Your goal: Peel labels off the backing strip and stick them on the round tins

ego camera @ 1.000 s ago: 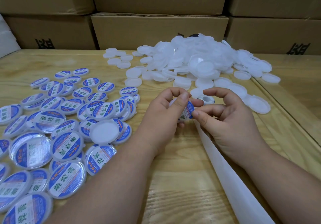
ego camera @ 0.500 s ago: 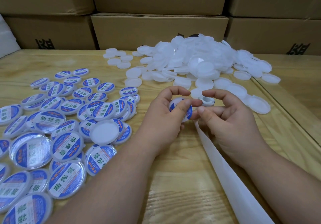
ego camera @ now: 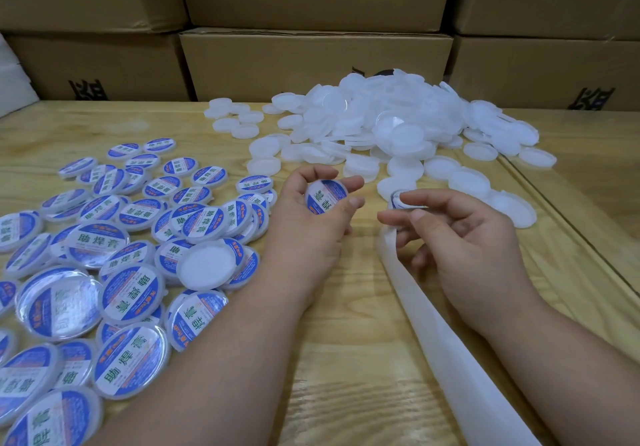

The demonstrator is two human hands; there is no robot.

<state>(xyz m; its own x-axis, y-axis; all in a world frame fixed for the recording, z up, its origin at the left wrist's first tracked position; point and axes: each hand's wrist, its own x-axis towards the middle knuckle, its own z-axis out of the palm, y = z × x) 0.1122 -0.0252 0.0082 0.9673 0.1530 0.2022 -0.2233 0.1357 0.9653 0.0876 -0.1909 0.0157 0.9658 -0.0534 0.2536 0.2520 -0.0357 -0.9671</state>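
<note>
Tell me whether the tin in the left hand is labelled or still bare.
Labelled: the tin held in the left hand shows a blue and white label across its face.

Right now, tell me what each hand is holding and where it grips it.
The left hand grips a labelled tin by its rim, between thumb and fingers. The right hand pinches the backing strip at its top end, by the next label.
</note>
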